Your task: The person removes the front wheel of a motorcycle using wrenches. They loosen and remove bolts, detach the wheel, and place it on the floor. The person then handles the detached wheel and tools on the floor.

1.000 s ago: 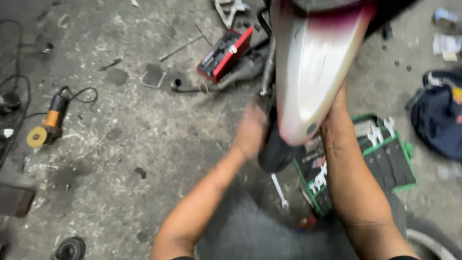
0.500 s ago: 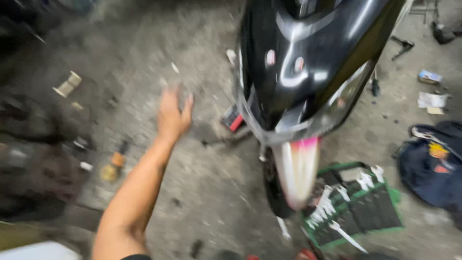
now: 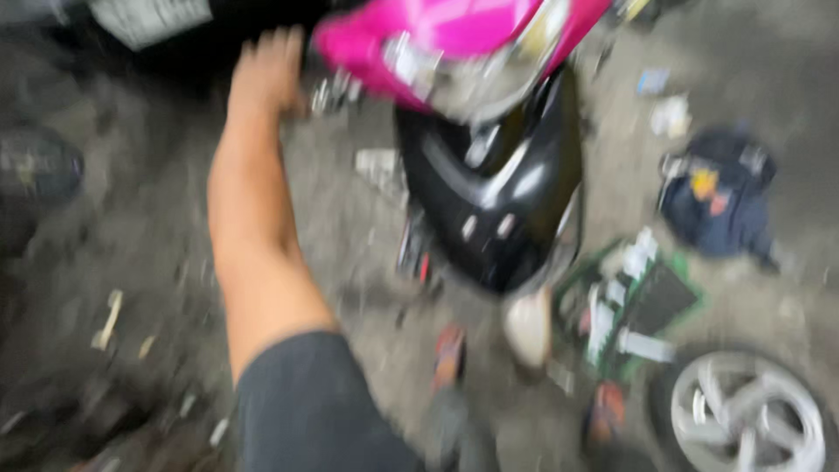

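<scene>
The picture is badly blurred. My left hand (image 3: 266,70) is stretched up to the left handlebar grip (image 3: 328,92) of a scooter with a pink top (image 3: 437,35) and a black front panel (image 3: 494,205). The hand lies at or on the grip; the blur hides whether the fingers close around it. The scooter's pale front mudguard (image 3: 529,328) points down towards me. My right hand is out of sight.
A green tool tray (image 3: 629,306) with wrenches lies on the concrete floor right of the scooter. A silver wheel (image 3: 743,415) sits at the lower right, a dark blue bag (image 3: 721,197) at the right. Small scraps litter the floor at left.
The view has risen from the mudguard to the handlebars. My left hand went from the front wheel, out over the floor, then up to the left grip. My right arm left the picture.
</scene>
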